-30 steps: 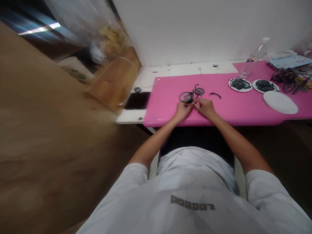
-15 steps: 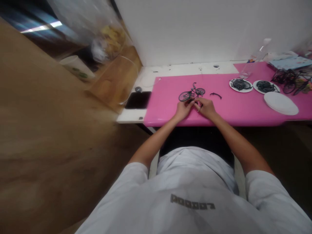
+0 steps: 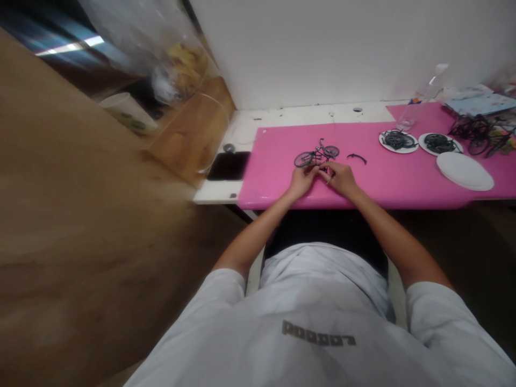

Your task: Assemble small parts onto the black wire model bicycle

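Note:
A small dark model bicycle (image 3: 305, 159) is tilted just above the pink mat, with its wheels and handlebar pointing away from me. My left hand (image 3: 302, 181) is closed at the near side of the bicycle, thumb and fingers pinching its lower part. My right hand (image 3: 341, 177) meets it there, its fingertips pinched on the same part of the bicycle. The fingers hide exactly what lies between them. Right of the bicycle, a thin curved black piece (image 3: 357, 158) lies loose on the mat.
The pink mat (image 3: 278, 188) covers most of the white table. At right are two plates of black parts (image 3: 399, 141) (image 3: 440, 144), white plates (image 3: 465, 171), a clear bottle (image 3: 413, 110) and a cluster of model bicycles (image 3: 479, 142). A black phone-like slab (image 3: 228, 166) lies at left.
The bicycle has shifted very slightly left and toward me. My fingertips have moved a little on it, with both hands in nearly the same place.

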{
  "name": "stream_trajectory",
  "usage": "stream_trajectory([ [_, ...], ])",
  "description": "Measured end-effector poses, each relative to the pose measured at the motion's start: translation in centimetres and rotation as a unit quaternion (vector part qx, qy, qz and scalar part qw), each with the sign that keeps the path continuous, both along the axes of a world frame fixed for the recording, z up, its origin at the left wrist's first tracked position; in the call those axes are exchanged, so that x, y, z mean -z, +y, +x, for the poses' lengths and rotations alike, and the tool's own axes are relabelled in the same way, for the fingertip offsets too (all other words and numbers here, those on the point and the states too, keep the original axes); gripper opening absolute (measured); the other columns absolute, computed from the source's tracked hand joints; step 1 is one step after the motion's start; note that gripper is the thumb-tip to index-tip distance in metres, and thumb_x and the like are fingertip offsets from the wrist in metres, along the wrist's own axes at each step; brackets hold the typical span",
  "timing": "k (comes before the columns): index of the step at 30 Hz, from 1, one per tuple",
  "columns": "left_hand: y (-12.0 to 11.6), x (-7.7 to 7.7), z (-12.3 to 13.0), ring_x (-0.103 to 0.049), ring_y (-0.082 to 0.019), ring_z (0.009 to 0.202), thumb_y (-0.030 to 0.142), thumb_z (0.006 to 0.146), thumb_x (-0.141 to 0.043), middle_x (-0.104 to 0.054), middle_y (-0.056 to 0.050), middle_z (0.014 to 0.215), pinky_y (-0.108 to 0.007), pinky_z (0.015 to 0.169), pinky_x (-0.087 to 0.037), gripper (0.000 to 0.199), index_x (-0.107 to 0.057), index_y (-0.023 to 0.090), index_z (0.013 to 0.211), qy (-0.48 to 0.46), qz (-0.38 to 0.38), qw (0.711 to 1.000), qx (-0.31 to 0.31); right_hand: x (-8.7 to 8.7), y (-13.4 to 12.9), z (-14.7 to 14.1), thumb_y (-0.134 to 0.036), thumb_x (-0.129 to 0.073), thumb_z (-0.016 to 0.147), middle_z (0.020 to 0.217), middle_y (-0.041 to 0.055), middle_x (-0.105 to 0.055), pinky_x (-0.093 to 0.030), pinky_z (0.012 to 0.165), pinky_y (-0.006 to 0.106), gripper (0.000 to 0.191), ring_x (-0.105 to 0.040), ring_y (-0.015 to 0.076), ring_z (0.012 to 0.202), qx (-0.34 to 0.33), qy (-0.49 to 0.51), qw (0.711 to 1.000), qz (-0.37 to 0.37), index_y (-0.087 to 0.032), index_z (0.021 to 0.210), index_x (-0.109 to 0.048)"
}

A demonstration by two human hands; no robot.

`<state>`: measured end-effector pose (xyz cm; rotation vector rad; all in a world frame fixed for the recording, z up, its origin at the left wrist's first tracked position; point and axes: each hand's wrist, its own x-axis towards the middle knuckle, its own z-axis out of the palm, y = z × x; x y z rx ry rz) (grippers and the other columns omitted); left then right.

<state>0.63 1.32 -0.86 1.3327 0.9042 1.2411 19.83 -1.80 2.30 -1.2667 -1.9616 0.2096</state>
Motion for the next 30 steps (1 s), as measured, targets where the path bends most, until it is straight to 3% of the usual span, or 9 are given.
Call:
stream_trajectory([
  [7,0.59,0.53,-0.11,-0.085,-0.026,0.117,0.033,0.104,-0.085,-0.087,-0.019,0.135,-0.049,0.119,-0.067,0.032,-0.082,0.013,0.129,-0.036,-0.023,0.999,0.024,0.22,0.18,0.01,-0.054,-0.069,0.11,0.088,0.0084,-0.082,-0.054,0.077,0.037,0.037,-0.067,0.0242,0.072,-0.013,0.003,1.0,0.009,-0.023,0.116,-0.089],
  [14,0.45,0.47,-0.16,-0.085,-0.031,0.127,0.029,0.102,-0.086,-0.086,-0.02,0.141,-0.052,0.122,-0.066,0.032,-0.085,0.013,0.129,-0.028,-0.017,0.999,0.026,0.41,0.22,0.3,-0.049,-0.073,0.105,0.079,0.0026,-0.07,-0.05,0.074,0.035,0.03,-0.06,0.0211,0.067,-0.015,0.02,1.0,-0.002,-0.023,0.116,-0.083],
  [20,0.0,-0.16,-0.22,-0.085,-0.032,0.128,0.033,0.1,-0.088,-0.087,-0.019,0.139,-0.052,0.123,-0.065,0.034,-0.086,0.014,0.128,-0.019,-0.012,1.0,0.013,0.07,0.05,0.08,-0.046,-0.072,0.106,0.082,0.0041,-0.075,-0.053,0.078,0.036,0.03,-0.063,0.0223,0.068,-0.009,0.01,1.0,-0.008,-0.023,0.121,-0.083],
  [30,0.0,0.25,0.03,-0.088,-0.03,0.116,0.037,0.103,-0.09,-0.088,-0.021,0.136,-0.055,0.12,-0.069,0.044,-0.086,0.009,0.136,-0.031,-0.047,0.998,0.003,0.38,0.03,0.06,-0.04,-0.072,0.109,0.119,0.0133,-0.092,-0.066,0.09,0.043,0.028,-0.082,0.028,0.085,0.003,-0.002,1.0,0.016,-0.024,0.121,-0.091],
])
